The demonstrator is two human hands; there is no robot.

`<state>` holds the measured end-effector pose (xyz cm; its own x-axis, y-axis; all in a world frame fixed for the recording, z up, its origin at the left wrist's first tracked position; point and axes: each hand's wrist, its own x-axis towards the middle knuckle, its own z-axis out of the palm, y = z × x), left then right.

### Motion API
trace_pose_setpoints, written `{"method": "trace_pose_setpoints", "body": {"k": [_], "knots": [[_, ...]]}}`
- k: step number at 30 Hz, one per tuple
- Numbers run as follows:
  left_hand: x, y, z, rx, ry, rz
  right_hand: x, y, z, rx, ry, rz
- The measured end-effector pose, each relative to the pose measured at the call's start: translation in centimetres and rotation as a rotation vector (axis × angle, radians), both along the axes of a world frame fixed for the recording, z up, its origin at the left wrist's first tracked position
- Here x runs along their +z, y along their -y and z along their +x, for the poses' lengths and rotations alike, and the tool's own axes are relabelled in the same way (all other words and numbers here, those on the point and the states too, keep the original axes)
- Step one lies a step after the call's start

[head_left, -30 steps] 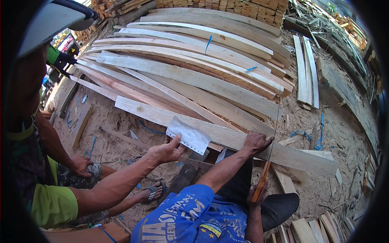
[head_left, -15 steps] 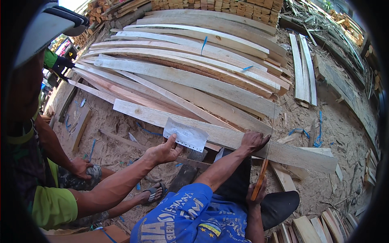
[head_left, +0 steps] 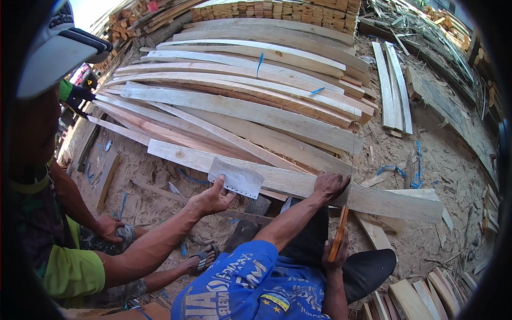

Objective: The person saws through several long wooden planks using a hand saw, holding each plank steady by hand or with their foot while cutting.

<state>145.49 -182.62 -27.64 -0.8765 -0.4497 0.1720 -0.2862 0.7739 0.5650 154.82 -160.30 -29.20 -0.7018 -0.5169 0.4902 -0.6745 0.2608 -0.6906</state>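
A long pale wooden plank (head_left: 397, 203) lies crosswise in front of me. My left hand (head_left: 329, 188) presses on it with bent fingers curled over its surface, just left of the saw. In my right hand (head_left: 335, 252) is the orange handle of a handsaw (head_left: 340, 229). The saw's thin blade crosses the plank beside my left hand and shows only as a fine line. Left of my arm, another person's hand (head_left: 212, 198) holds out a white paper slip (head_left: 234, 177) over the plank.
Several long boards (head_left: 240, 98) lie fanned out beyond the plank. Stacked timber (head_left: 277, 10) stands at the back. Blue strapping (head_left: 417, 165) and wood scraps litter the sandy ground on the right. Short offcuts (head_left: 408, 298) sit at the lower right. A co-worker in a cap (head_left: 58, 53) crouches at my left.
The view has shifted slightly. The saw has moved a little against the plank, and less of its blade shows beyond it. The other person's slip has moved slightly left.
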Motion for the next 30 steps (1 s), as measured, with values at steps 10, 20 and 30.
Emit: {"method": "trace_pose_setpoints", "body": {"k": [10,20,30], "knots": [[1.0,-2.8,0.1,0.086,-0.055,-0.15,8.6,-0.1,1.1,-0.073,0.264,0.002],[0.0,-1.9,-1.6,0.125,0.173,-0.19,10.4,-0.1,0.3,-0.089,0.323,0.016],[0.2,-2.5,-2.1,0.152,0.133,-0.232,12.0,-9.5,9.1,-0.077,0.268,-0.023]]}}
